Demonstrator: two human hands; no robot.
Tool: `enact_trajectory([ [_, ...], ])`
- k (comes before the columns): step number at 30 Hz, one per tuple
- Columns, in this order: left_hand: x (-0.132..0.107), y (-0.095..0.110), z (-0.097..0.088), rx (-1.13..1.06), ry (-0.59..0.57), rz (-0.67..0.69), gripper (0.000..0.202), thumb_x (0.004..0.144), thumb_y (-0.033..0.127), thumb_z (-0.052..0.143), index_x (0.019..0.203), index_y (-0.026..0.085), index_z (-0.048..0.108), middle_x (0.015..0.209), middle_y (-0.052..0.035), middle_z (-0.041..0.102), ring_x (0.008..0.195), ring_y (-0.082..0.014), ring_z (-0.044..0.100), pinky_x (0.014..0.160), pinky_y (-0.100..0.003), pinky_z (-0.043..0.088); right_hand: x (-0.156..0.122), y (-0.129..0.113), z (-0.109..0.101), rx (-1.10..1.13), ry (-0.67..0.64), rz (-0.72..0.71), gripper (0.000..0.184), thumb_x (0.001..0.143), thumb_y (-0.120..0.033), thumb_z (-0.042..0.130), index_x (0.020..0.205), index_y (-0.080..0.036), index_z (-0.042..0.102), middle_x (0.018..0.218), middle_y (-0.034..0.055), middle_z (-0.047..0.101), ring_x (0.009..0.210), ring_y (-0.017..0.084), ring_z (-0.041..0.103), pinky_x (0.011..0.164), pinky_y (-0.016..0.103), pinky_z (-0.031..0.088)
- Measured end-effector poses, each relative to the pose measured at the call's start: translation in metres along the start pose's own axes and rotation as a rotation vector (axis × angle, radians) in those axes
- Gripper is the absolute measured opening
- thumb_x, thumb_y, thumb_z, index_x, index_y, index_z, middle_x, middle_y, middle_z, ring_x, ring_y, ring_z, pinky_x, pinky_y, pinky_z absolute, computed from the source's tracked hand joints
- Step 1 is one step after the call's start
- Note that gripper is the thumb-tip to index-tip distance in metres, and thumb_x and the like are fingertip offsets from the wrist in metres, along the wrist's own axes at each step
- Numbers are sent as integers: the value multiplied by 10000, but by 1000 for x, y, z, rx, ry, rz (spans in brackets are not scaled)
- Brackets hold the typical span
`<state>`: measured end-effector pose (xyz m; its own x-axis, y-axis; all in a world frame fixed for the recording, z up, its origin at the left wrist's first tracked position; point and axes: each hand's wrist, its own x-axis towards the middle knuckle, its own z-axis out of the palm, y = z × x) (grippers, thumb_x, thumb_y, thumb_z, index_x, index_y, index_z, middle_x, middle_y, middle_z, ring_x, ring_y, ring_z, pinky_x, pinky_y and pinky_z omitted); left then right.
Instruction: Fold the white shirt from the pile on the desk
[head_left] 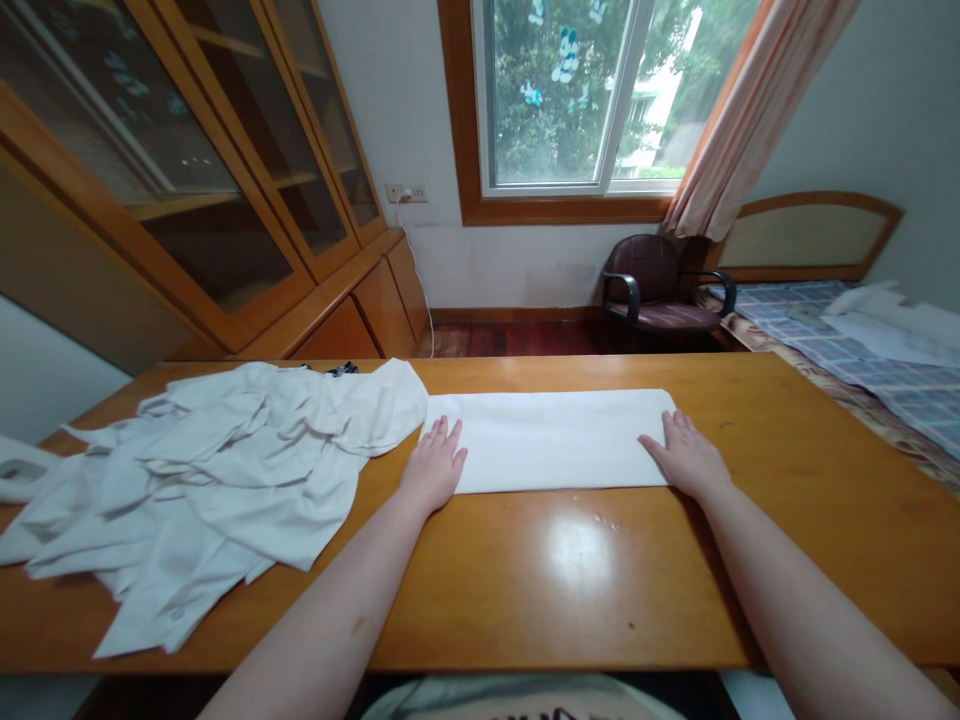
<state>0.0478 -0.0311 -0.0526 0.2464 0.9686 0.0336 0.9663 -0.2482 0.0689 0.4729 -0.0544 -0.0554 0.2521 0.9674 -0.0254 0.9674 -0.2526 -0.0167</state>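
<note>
A white cloth (551, 440), folded into a long flat rectangle, lies crosswise on the wooden table (787, 480). My left hand (436, 465) rests on its left end with the fingers spread. On the right end lies my right hand (688, 455), palm down, its thumb held apart from the fingers. Neither hand grips anything. To the left is a loose, crumpled heap of white cloth (255, 460), its edge reaching close to the folded piece near my left hand.
A small dark object (343, 369) sits at the table's far edge behind the heap. Beyond the table are a glass-fronted cabinet (300, 270), an office chair (660, 285) and a bed (892, 350) with a plaid cover. A white cable (417, 260) hangs from the wall outlet.
</note>
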Motion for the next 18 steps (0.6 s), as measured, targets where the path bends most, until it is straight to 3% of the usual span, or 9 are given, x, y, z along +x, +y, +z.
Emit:
enact_trajectory([
  [4,-5,2,-3,35,41,-45,539,913,371,311,1387,120,366,1464,-138,317,1354,-254,269,1094,-385,242,1,2,1,-11,-9,10,825,863,-620,199,1430,-23,226,1493,199,202,1373,283,195,1096,396,198],
  [8,-12,-1,-13,59,43,-268,526,893,297,346,1358,54,381,1407,-197,387,1286,-299,374,1020,-396,342,0,0,0,-21,9,27,794,867,-608,214,1432,-52,236,1494,190,209,1371,298,192,1085,464,189],
  [11,-17,-5,-24,19,-3,-358,516,871,280,376,1345,78,383,1303,-191,506,1164,-296,502,929,-397,419,0,-10,-6,-38,55,13,722,875,-552,302,1422,-82,272,1499,187,193,1377,323,154,1074,528,157],
  [14,-17,-7,-31,-37,-35,-378,500,855,298,410,1324,123,405,1211,-161,584,1103,-290,552,908,-398,429,-5,-35,-16,32,26,-93,665,867,-475,400,1405,-95,310,1496,177,214,1383,305,146,1081,501,183],
  [18,-5,-12,-30,-208,3,-365,469,834,276,456,1277,121,453,1276,-147,548,1191,-248,501,995,-339,373,-28,-94,-30,249,-91,-347,649,872,-452,422,1406,-100,315,1482,163,261,1375,252,205,1092,404,227],
])
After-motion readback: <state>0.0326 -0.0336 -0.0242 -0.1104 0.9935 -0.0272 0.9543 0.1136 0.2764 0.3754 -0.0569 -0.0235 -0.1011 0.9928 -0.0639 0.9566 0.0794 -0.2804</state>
